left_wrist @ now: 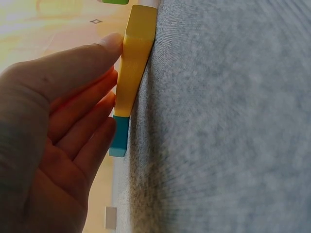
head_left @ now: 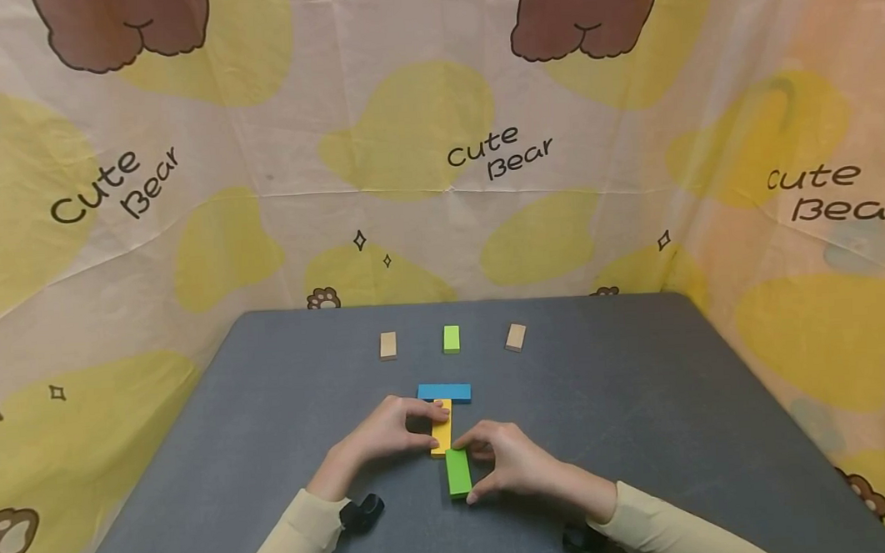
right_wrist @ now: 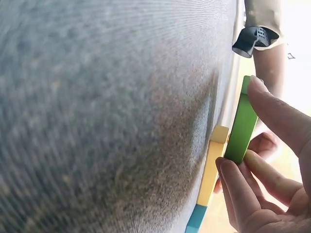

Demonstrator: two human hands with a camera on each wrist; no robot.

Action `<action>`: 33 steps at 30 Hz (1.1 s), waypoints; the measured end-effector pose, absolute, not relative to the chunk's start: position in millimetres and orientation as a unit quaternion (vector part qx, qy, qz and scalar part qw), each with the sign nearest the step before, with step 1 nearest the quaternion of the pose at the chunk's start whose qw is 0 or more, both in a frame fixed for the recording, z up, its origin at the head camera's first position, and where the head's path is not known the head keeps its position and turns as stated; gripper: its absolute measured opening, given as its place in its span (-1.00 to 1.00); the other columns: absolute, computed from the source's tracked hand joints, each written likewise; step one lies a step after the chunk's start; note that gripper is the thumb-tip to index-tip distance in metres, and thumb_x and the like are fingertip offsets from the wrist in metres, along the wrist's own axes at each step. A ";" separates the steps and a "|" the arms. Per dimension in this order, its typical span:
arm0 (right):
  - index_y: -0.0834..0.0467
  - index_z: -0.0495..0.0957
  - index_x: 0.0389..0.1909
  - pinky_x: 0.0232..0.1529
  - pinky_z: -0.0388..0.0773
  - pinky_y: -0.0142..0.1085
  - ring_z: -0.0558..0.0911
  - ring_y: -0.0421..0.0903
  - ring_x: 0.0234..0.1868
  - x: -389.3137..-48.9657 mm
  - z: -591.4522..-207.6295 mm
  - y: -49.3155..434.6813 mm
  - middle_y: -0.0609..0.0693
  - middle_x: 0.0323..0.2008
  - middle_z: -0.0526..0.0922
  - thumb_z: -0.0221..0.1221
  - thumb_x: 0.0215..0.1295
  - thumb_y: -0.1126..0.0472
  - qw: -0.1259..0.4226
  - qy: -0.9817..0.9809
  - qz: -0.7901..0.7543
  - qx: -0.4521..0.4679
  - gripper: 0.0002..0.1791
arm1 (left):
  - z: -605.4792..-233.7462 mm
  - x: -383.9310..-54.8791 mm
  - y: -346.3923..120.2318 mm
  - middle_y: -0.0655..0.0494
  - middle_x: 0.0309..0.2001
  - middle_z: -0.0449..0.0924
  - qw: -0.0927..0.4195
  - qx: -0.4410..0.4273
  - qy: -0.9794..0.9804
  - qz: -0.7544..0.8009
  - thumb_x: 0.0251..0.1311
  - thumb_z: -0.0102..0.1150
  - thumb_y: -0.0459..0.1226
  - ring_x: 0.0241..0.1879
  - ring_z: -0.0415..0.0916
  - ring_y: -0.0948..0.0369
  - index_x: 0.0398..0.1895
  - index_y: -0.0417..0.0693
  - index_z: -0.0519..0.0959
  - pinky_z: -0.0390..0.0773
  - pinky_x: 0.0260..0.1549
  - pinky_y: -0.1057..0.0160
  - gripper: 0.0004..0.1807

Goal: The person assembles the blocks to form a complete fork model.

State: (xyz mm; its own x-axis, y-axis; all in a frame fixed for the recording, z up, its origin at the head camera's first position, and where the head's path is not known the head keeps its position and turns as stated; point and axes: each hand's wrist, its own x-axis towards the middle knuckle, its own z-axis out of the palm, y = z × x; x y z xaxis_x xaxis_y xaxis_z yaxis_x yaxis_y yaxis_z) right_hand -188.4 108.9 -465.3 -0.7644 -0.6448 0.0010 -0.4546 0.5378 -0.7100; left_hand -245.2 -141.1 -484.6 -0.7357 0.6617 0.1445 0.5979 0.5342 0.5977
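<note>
Flat on the grey table (head_left: 326, 349) lies a yellow block (head_left: 442, 435), its far end against a blue block (head_left: 444, 392) laid crosswise. My left hand (head_left: 379, 438) touches the yellow block with thumb and fingertips; in the left wrist view the fairly straight fingers (left_wrist: 97, 99) meet its side. My right hand (head_left: 515, 460) pinches a green block (head_left: 459, 474) by its two ends between thumb and fingers. In the right wrist view that green block (right_wrist: 242, 126) is raised off the table, beside the near end of the yellow block (right_wrist: 212, 170).
Farther back stand a tan block (head_left: 388, 345), a light green block (head_left: 452, 339) and another tan block (head_left: 516, 337) in a spaced row. A bear-print curtain (head_left: 406, 145) closes off the back and sides. Black wrist cameras (head_left: 362, 512) sit under both forearms.
</note>
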 end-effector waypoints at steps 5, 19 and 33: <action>0.06 0.59 0.05 -0.06 0.61 -0.53 0.69 -0.19 -0.02 -188.3 -466.7 106.6 -0.05 -0.02 0.65 0.54 -0.20 0.01 0.133 0.871 -0.355 -0.312 -0.31 | -484.8 -245.2 -141.1 0.32 0.04 0.69 0.050 0.361 0.873 0.324 0.06 0.40 -0.14 0.16 0.57 0.27 0.04 0.16 0.65 0.56 0.15 0.15 -0.59; 0.04 0.59 0.04 -0.06 0.59 -0.54 0.68 -0.21 -0.03 -187.2 -465.4 100.7 -0.07 -0.04 0.63 0.54 -0.22 0.00 0.128 0.877 -0.343 -0.310 -0.31 | -484.0 -245.7 -141.3 0.31 0.04 0.69 0.048 0.359 0.874 0.324 0.06 0.39 -0.14 0.18 0.56 0.26 0.03 0.17 0.66 0.56 0.16 0.14 -0.60; 0.00 0.61 0.02 -0.08 0.57 -0.52 0.63 -0.26 -0.10 -185.2 -470.0 93.6 -0.12 -0.12 0.60 0.56 -0.27 -0.01 0.113 0.887 -0.328 -0.306 -0.31 | -484.3 -245.9 -141.3 0.31 0.06 0.67 0.051 0.358 0.873 0.326 0.06 0.39 -0.12 0.21 0.54 0.25 0.04 0.19 0.65 0.55 0.16 0.11 -0.59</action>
State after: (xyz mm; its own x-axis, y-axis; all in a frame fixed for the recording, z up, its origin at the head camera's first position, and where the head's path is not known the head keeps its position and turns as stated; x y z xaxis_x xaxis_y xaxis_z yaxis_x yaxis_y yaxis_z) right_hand -185.2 93.6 -470.0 -0.7879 -0.6158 0.0011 -0.4679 0.5974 -0.6513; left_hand -245.9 -141.3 -484.3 -0.7380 0.6592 0.1440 0.5926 0.5312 0.6055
